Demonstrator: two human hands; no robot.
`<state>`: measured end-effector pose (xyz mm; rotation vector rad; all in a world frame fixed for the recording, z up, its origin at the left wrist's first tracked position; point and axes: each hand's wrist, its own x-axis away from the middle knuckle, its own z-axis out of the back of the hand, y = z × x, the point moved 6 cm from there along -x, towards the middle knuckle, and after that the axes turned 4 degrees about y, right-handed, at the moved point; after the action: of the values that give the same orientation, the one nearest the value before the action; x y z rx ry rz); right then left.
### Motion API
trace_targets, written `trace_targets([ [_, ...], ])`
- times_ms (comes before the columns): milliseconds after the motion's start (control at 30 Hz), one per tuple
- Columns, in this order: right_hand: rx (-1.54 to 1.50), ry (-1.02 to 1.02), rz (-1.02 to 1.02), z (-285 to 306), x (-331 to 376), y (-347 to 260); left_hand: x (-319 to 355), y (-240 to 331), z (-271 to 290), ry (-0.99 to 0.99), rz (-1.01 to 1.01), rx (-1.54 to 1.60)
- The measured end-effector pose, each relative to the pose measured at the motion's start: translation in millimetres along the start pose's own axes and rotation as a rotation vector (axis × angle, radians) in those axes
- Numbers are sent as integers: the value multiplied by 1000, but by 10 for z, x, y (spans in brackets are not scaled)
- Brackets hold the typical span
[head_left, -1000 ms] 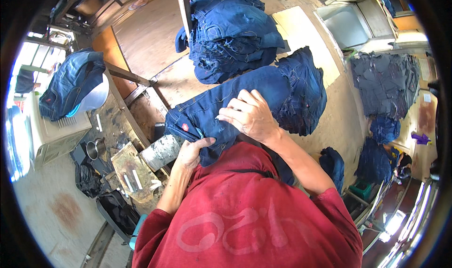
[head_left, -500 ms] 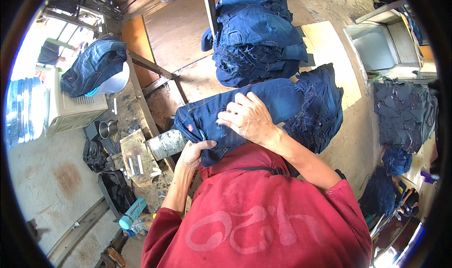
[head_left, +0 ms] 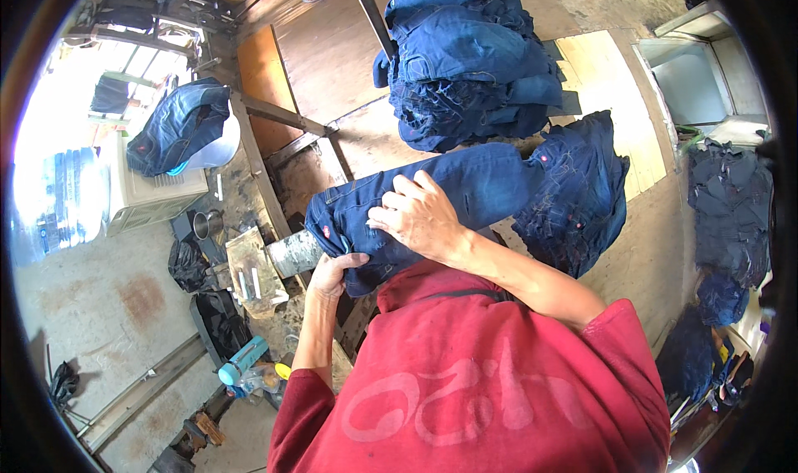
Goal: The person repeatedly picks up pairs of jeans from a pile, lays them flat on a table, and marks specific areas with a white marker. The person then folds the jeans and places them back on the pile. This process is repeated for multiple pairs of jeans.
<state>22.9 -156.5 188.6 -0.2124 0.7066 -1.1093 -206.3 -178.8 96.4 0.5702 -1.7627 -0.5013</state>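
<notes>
The jeans (head_left: 432, 194) lie across the bench, long axis running left to right — waistband at the person's left. The left hand (head_left: 332, 272) pinches that near edge; the right hand (head_left: 420, 215) rests flat on top, fingers spread, gripping nothing. A stack (head_left: 470, 57) sits beyond.

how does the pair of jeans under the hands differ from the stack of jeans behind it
The pair of jeans is a single garment stretched flat, while the stack of jeans is many folded pieces piled high. The single pair is pressed by the right hand and gripped at its edge by the left hand; nothing touches the stack. Both are dark blue denim.
</notes>
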Motion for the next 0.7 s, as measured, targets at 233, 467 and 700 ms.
trace_targets([
  [233, -61, -62, 53, 24, 11, -28, 77, 34, -17, 3, -31, -23],
  [467, 11, -63, 6, 38, -25, -35, 34, 9, -16, 28, -104, -10],
  [700, -157, 88, -749, 484, 582, 1330, -36, 309, 443, 758, -83, -272],
])
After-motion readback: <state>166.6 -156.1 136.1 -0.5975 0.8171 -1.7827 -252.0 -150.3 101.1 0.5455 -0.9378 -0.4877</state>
